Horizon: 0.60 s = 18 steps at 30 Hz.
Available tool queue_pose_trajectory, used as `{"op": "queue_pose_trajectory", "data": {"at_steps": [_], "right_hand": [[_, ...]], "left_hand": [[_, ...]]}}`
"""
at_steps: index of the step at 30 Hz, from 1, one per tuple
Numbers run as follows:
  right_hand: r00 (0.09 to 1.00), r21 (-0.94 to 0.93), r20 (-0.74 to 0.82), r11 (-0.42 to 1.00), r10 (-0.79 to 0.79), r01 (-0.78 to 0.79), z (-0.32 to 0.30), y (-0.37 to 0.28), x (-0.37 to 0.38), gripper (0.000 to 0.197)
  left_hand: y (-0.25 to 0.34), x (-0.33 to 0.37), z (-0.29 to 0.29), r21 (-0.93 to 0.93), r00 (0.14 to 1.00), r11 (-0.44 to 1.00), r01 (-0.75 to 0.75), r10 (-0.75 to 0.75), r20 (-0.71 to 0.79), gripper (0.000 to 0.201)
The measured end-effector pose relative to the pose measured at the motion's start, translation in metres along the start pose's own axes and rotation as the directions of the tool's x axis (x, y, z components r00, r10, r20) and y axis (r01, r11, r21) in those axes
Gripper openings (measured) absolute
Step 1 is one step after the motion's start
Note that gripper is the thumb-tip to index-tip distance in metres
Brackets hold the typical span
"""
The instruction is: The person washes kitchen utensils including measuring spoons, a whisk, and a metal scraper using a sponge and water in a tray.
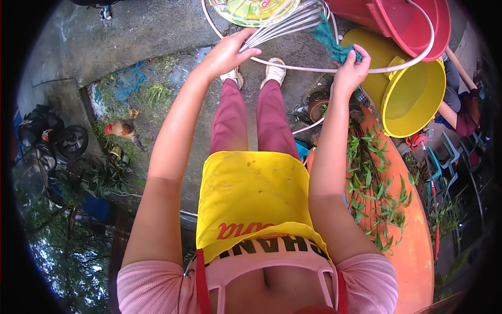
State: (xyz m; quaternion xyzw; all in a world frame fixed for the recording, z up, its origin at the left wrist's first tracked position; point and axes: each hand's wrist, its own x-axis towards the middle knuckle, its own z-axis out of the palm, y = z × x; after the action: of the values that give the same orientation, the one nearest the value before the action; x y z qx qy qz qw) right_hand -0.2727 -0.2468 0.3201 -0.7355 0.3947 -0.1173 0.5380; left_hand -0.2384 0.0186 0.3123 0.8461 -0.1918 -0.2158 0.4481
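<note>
My left hand (228, 51) is closed around the handle end of a wire whisk (285, 23), whose metal loops point up and to the right. The handle itself is mostly hidden by the hand. A crumpled teal scrubbing cloth (330, 42) touches the whisk's wires near their far end, and my right hand (353, 70) pinches it between its fingers. A pale hose (303, 68) loops past both hands and curves up to the right. Beyond the whisk sits a round, colourful basin (254, 20) with a yellow rim, partly cut off by the top edge.
A yellow bucket (388, 99) and a red tub (418, 29) lie at the right, near another person's arm (460, 70). Leafy plants (374, 183) rest over an orange curved surface (413, 251). A rooster (123, 129) and a motorcycle (52, 138) are at the left.
</note>
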Motion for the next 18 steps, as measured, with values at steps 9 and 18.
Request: {"op": "queue_pose_trajectory", "data": {"at_steps": [9,18], "right_hand": [[0.939,0.512,0.316,0.808,0.138,-0.291,0.03,-0.008,-0.006,0.019],[0.941,0.65,0.304,0.689,0.151,-0.321,0.069,-0.031,-0.022,0.026]], "left_hand": [[0.007,0.002,0.001,-0.613,0.886,0.64,0.464,-0.32,0.336,0.021],[0.018,0.003,0.012,-0.646,0.856,0.569,0.509,-0.256,0.45,0.016]]}}
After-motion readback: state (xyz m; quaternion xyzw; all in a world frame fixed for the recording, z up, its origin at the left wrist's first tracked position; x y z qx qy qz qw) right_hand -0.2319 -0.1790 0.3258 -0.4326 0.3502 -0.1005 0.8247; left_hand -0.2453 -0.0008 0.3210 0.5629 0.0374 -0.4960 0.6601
